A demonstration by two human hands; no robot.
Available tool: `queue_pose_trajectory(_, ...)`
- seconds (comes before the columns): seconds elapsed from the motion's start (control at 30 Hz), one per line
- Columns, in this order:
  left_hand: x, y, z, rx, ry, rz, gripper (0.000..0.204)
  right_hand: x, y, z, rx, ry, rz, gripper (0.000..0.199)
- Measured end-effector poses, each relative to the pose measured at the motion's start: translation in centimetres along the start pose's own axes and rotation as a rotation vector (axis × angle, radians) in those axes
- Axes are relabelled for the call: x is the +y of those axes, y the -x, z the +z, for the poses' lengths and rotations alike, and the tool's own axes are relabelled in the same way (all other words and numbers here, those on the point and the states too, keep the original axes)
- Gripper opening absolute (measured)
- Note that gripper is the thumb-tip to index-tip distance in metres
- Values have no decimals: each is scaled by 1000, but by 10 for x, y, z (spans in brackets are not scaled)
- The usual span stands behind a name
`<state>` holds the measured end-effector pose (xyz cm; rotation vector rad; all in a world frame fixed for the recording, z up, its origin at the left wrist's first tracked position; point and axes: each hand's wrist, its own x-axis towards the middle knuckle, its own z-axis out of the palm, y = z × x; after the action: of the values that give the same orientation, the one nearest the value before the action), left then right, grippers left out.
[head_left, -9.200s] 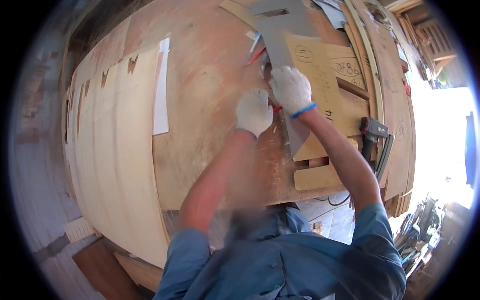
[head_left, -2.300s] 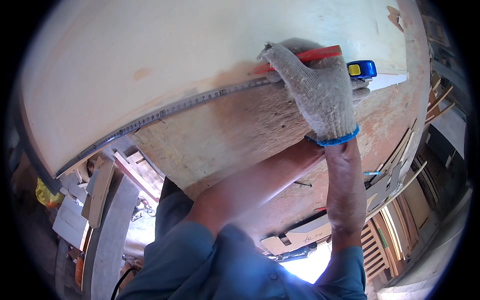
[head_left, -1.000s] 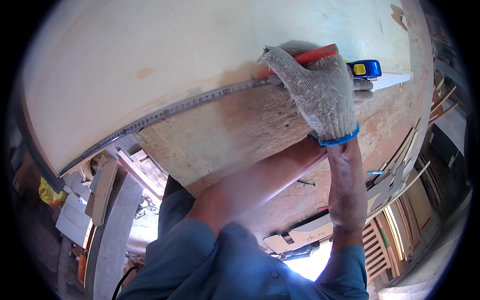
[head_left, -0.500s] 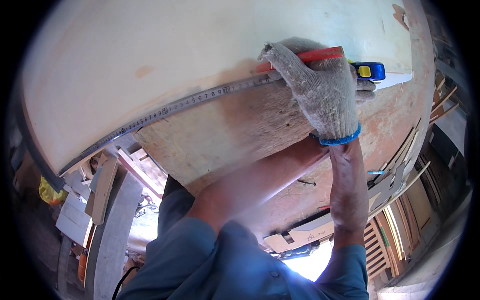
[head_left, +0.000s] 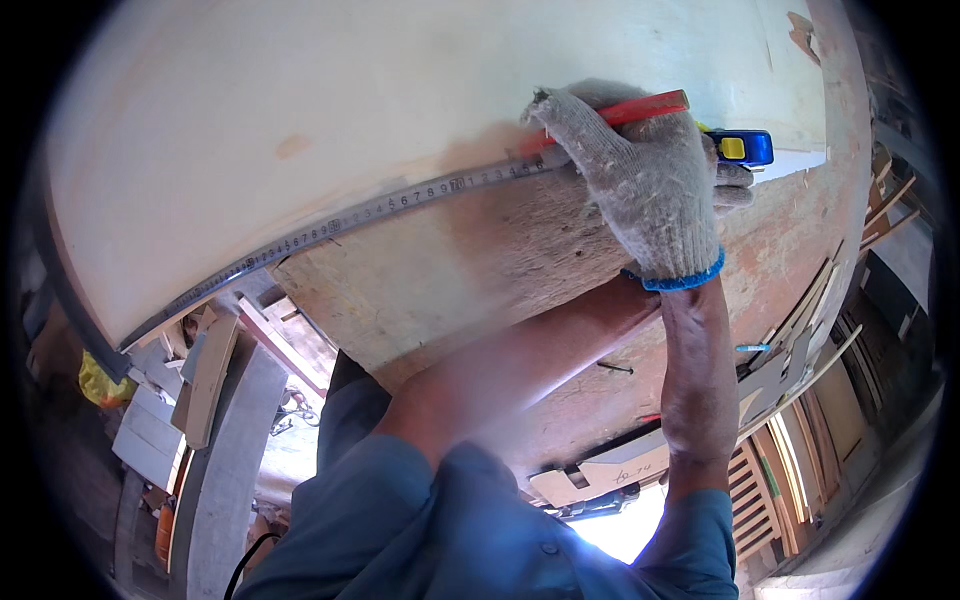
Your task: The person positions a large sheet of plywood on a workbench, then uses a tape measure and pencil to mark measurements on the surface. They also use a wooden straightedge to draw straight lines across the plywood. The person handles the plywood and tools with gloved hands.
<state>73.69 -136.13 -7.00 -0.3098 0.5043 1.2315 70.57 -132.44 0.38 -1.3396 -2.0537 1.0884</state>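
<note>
My right hand (head_left: 655,185), in a grey knit glove with a blue cuff, is closed round a red pencil (head_left: 655,106). Its tip points left and down, close to the board's edge by the tape blade. Mostly hidden under it is my left hand (head_left: 735,187), whose gloved fingers show beside the blue and yellow tape measure (head_left: 748,148) and appear closed on it. The steel tape blade (head_left: 400,196) runs left along the edge of a pale board (head_left: 300,90) to its far left corner.
Beneath the pale board lies a worn brown wooden worktop (head_left: 460,260). A dark nail or screw (head_left: 615,367) and a light-blue marker (head_left: 752,348) rest toward its near side. Wood offcuts (head_left: 212,380) stand at the left, and a slatted wooden piece (head_left: 752,495) at the lower right.
The pencil has tilted slightly, its tip lower and a little to the right along the board's edge. Both hands and the tape measure stay almost in place.
</note>
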Motion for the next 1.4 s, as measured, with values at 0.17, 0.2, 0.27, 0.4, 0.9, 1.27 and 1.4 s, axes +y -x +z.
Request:
queue_pose_trajectory(0.17,-4,-3,3,4,7,2,39,-1,-2,-1,16,123,-102,21)
queue_pose_trajectory(0.2,-4,-3,3,3,5,0,39,-4,-2,-2,6,146,-89,20)
queue_pose_trajectory(0.27,-4,-3,4,8,5,-2,39,-9,-1,-3,-24,68,40,18)
queue_pose_trajectory(0.4,-1,-3,5,15,-3,-6,39,-20,-3,-1,-66,-58,283,18)
queue_pose_trajectory(0.9,8,-1,20,41,-30,-25,38,-24,-5,-2,6,-61,263,22)
queue_pose_trajectory(1.27,-8,25,30,120,-78,-100,37,-106,146,-59,867,-511,400,31)
queue_pose_trajectory(1.4,29,116,29,6,-243,-167,39,-113,217,-36,971,-588,522,33)
